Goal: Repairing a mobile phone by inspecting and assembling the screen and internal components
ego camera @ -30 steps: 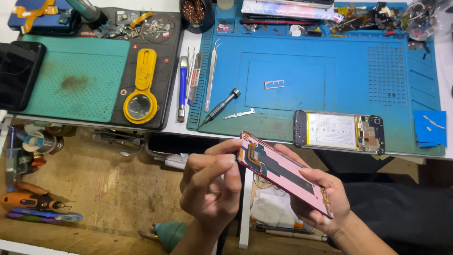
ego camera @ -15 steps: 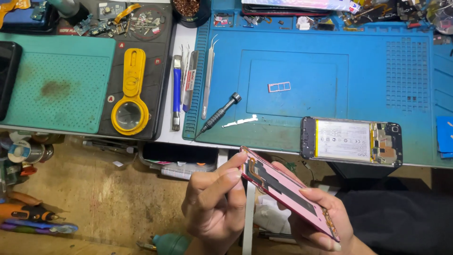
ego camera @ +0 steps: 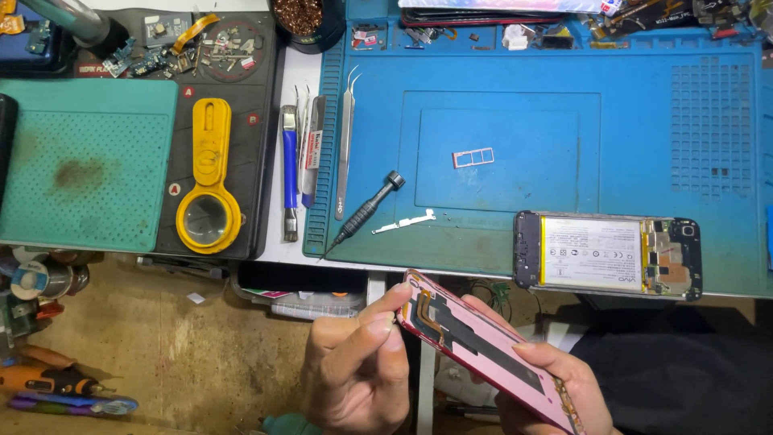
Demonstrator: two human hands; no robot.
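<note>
A blue work mat [ego camera: 515, 242] covers the desk. Below its edge, the right hand [ego camera: 555, 387] grips a pink phone back cover [ego camera: 483, 346], tilted. The left hand [ego camera: 358, 370] pinches its top corner. It hangs over the floor, so it could slip and crack.

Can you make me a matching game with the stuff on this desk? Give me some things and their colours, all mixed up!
Things:
1. magnifying glass
2. big work mat
3. phone back cover held in the hands
4. screwdriver

Colours:
A. pink
B. black
C. yellow
D. blue

Pairs: 1-C, 2-D, 3-A, 4-B
</note>
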